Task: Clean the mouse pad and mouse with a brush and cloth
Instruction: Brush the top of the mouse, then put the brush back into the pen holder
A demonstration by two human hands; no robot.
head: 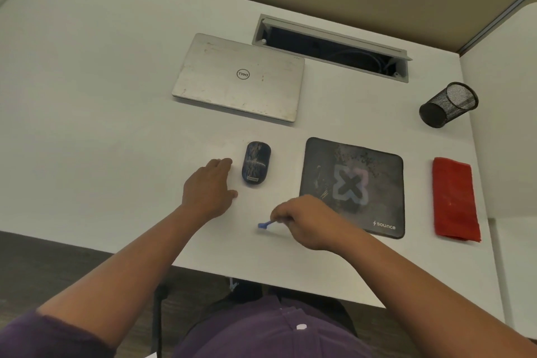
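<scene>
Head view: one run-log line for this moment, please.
right hand: holds blue brush | left hand: open beside mouse | red cloth: untouched

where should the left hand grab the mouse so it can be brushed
Grip the mouse across its long sides, thumb on one and fingers on the other, coming from its left, where the left hand lies open on the desk. The body is narrow and lies flat, so the top stays clear for the brush.

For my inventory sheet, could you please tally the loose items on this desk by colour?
Silver: 1, the Dell laptop
Black or dark: 3, the mouse, the Sounce mouse pad, the mesh pen holder
Red: 1, the cloth
Blue: 1, the brush
Total: 6
</scene>
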